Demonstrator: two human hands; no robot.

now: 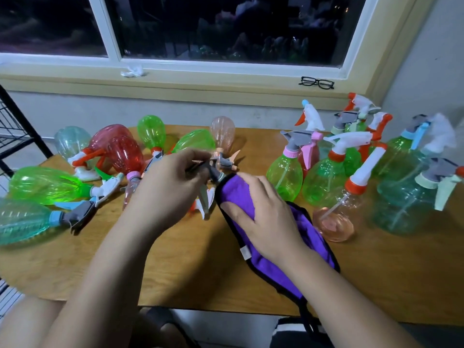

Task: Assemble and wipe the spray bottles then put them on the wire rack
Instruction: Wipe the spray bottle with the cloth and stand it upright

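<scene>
Pinching the grey spray head [218, 169] of the peach spray bottle [223, 131] between the curled fingers and thumb of the left hand [170, 182], over the middle of the wooden table [175, 272], with the bottle's base pointing away toward the window. Not possible to tell whether resting on the table or lifted.

Gripping the purple cloth [241, 194] in the right hand [261, 209], curling the fingers over its fold, laying the thumb on top, pressing its upper edge against that spray head and trailing its other end off the near table edge.

Showing only thin dip tubes inside the upright bottles at the right: the pink-collared green bottle [285, 177], the orange-collared green bottle [324, 182], the clear peach bottle [335, 222] and the teal bottles [401, 204].

Lying on their sides at the left, heads toward the middle: a large green bottle [47, 184], a teal bottle [22, 219] and two red bottles [120, 151], with more hiding partly behind the left hand.

Crowding close on both sides of the hands.

Standing beside the table at the far left: the black wire rack [12, 131]. Resting on the window sill [226, 79] behind: black glasses [316, 82] and a crumpled white tissue [131, 71].
</scene>
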